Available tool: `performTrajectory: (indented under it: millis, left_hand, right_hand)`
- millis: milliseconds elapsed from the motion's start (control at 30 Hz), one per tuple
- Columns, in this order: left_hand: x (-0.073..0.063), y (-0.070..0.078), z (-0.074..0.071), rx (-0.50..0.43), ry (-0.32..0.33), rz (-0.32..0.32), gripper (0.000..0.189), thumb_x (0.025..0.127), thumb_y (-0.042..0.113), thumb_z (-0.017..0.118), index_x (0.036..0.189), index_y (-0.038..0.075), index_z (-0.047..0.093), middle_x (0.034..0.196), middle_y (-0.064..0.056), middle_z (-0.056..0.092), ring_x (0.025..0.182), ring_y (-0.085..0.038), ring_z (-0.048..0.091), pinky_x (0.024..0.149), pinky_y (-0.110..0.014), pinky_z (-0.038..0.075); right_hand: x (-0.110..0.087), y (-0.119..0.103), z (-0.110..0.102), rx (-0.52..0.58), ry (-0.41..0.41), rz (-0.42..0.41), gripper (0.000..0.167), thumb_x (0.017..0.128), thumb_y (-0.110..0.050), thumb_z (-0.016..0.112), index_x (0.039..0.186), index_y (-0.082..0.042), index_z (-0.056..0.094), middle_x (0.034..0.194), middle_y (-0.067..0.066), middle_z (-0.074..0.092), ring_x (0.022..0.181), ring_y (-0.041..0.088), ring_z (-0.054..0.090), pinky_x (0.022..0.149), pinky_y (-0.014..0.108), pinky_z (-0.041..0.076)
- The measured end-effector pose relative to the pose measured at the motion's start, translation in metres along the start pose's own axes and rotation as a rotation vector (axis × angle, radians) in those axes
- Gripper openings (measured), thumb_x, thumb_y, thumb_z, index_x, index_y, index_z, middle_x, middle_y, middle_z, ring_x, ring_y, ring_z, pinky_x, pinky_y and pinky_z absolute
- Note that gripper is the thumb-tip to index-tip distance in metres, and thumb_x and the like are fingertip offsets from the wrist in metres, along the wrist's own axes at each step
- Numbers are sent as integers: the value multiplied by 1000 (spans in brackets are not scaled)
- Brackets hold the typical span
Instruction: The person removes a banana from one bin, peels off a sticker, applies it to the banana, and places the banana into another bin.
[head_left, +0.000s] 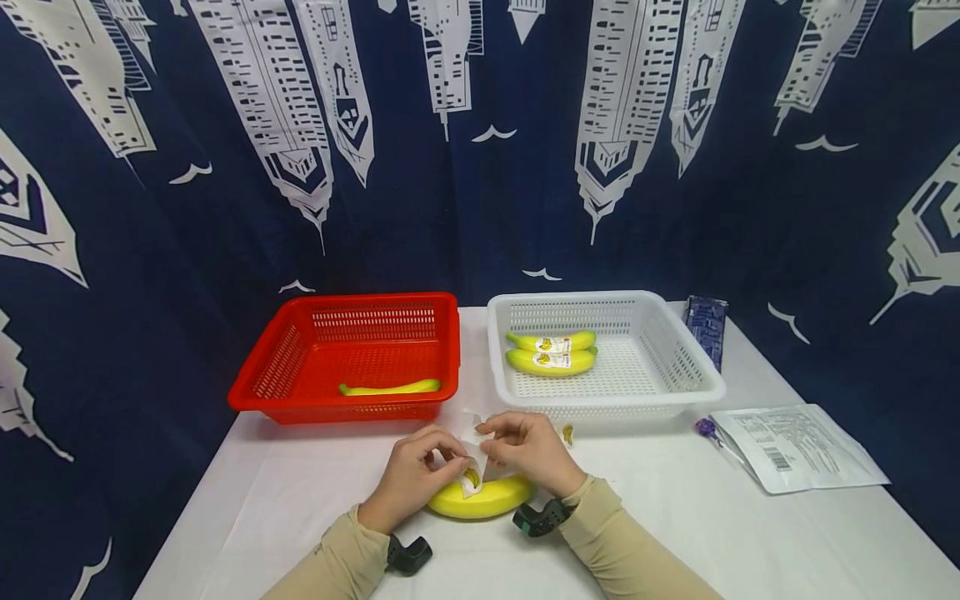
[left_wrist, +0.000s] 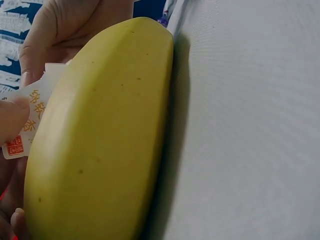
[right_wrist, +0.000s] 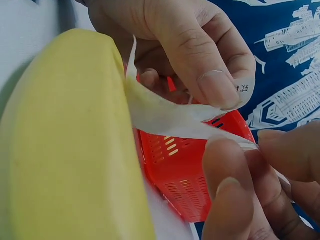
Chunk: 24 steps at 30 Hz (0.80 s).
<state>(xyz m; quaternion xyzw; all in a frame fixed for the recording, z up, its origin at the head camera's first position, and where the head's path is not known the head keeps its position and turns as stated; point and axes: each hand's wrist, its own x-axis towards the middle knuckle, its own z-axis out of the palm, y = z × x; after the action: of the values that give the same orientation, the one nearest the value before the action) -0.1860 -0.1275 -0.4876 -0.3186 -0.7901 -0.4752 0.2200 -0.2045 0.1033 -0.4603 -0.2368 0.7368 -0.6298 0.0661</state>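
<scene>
A yellow toy-like banana lies on the white table just below both hands; it fills much of both wrist views. Above it, my left hand pinches a white paper sticker printed with a small banana picture. Orange characters and a red stamp show on the sticker in the left wrist view. Thumb and fingers of my right hand pinch another end of the same paper, which stretches twisted between the hands. Whether that end is the sticker or its backing, I cannot tell.
A red basket holding one banana stands back left. In the white basket lie two labelled bananas. A small banana sticker, purple lollipop, white packet and dark blue packet lie rightward.
</scene>
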Motion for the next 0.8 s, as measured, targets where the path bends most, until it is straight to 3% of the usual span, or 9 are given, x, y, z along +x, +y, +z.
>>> performTrajectory:
  millis: [300,500,700,800]
  left_hand:
    - [0,0,1,25,35,-51,22,84,9,86,92,22,70,83,9,70,72,-11,63,57,-22,50]
    - [0,0,0,30,25,-47,21,86,9,83,98,23,72,86,11,69,75,-5,62,58,-23,51]
    - [-1,0,-1,46,30,-40,18,88,8,81,95,22,72,86,13,68,76,-2,61,58,-21,50]
    - [0,0,-2,48,52,-35,17,87,6,80,94,19,72,86,10,68,75,-3,61,58,-21,50]
  right_hand:
    - [1,3,0,26,33,7,24,90,-2,76,112,7,71,94,24,75,68,18,70,62,29,59]
    - [2,3,0,0,48,3,23,91,-1,74,112,7,72,87,22,74,66,21,69,63,32,60]
    - [1,3,0,-28,66,-38,18,91,-1,74,109,3,75,108,23,73,71,26,70,65,32,61]
    - [2,5,0,-38,78,-54,18,91,-2,74,108,3,76,110,23,72,70,23,70,64,30,60]
